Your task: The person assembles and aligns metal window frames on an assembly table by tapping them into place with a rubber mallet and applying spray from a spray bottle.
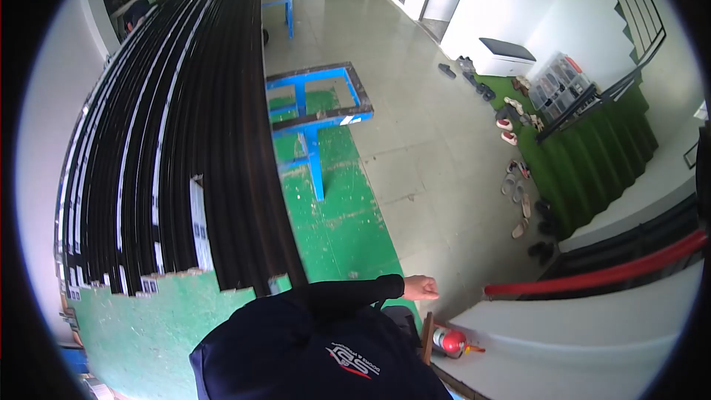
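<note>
"Profiles (pixel 237 141): one stack, long, dark, lengthwise. Where do you have them?"

"I log them on the left of my head view, near ends above the green floor (pixel 333 230), right edge meeting a blue trestle (pixel 317 124). Pale strips and labels on several."

"Left hand (pixel 421 288)?"

"One, bare, out of a black sleeve (pixel 355 291). I see it just right of the profiles' near ends, apart from them. Fingers: curled in, closed or nearly so. Contents: I see nothing held. Finger detail: too small for me to itemise."

"Right hand?"

"Out of my view; I cannot tell how its fingers stand or what they hold."

"Surroundings?"

"Fire extinguisher (pixel 450 341), red, one, below and right of the left hand. Red rail (pixel 592 274), one, farther right. Shoes (pixel 485 92), assorted, beside green steps (pixel 600 170)."
</note>
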The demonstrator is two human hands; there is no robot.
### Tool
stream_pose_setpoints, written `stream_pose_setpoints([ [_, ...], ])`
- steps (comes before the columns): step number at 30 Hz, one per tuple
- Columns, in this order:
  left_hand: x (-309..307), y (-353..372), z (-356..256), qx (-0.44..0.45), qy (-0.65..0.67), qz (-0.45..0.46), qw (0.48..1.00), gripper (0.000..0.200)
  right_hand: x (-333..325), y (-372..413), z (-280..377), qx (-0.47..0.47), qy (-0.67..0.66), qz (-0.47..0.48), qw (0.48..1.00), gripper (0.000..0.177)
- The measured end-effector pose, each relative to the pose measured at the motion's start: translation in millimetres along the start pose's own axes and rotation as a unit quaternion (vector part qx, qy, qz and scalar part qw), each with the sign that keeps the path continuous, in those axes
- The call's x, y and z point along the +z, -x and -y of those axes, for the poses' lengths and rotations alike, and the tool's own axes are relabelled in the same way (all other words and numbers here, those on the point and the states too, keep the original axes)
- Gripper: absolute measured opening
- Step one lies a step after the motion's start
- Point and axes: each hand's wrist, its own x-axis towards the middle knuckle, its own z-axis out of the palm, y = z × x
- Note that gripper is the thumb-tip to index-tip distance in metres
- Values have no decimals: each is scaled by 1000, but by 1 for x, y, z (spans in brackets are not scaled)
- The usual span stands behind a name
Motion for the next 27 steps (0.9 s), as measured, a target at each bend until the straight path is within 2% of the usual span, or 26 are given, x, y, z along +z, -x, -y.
stream_pose_setpoints([
  [3, -106, -97, 5, 20, 63, -74, 995, 47, 23, -56, 127, -5, 25, 18, 1000, 52],
  [5, -180, -156, 24, 28, 47, -173, 983, 46, 33, -100, 206, -4, 44, 35, 998, 53],
  [7, -254, -210, 67, -44, 5, -267, 963, 41, 37, -143, 276, 10, 66, 53, 996, 54],
  [9, -304, -224, 102, -146, -68, -416, 895, 43, 31, -187, 341, 33, 95, 72, 992, 55],
  [10, -316, -213, 117, -228, -62, -427, 873, 45, 29, -210, 375, 48, 111, 83, 989, 55],
  [11, -316, -205, 181, -284, -109, -437, 846, 40, 27, -232, 410, 64, 132, 93, 985, 56],
  [12, -306, -177, 249, -176, -396, -307, 848, 41, 23, -252, 448, 79, 158, 101, 979, 56],
  [13, -300, -149, 217, -341, -186, -301, 871, 55, 16, -272, 480, 92, 183, 110, 973, 57],
  [14, -293, -124, 220, -513, -82, -209, 828, 65, 6, -300, 507, 103, 207, 129, 964, 57],
  [15, -281, -98, 222, -574, -109, -163, 795, 68, -5, -330, 536, 108, 228, 166, 953, 58],
  [16, -273, -76, 224, -582, -111, -177, 786, 64, -19, -376, 558, 104, 229, 232, 940, 58],
  [17, -277, -64, 213, -626, -29, -194, 754, 61, -19, -376, 599, 108, 151, 382, 905, 58],
  [18, -284, -65, 205, -658, -2, -231, 716, 57, -4, -400, 676, 108, 316, 213, 918, 61],
  [19, -288, -71, 212, -677, -18, -248, 692, 54, 24, -396, 752, 122, 382, 146, 904, 63],
  [20, -313, -93, 204, -703, 52, -198, 681, 52, 50, -402, 817, 128, 422, 106, 891, 65],
  [21, -334, -113, 217, -635, 5, -149, 758, 46, 82, -400, 879, 132, 448, 72, 881, 68],
  [23, -410, -181, 232, -633, 67, -186, 749, 45, 158, -389, 987, 124, 459, 25, 879, 73],
  [24, -470, -223, 244, -602, 57, -242, 759, 50, 176, -417, 1019, -1, 422, 123, 898, 73],
  [26, -633, -306, 280, -480, -29, -411, 774, 67, 252, -422, 1086, 20, 319, 57, 946, 77],
  [27, -747, -343, 284, -393, -102, -506, 761, 78, 284, -419, 1125, -20, 284, 83, 955, 77],
])
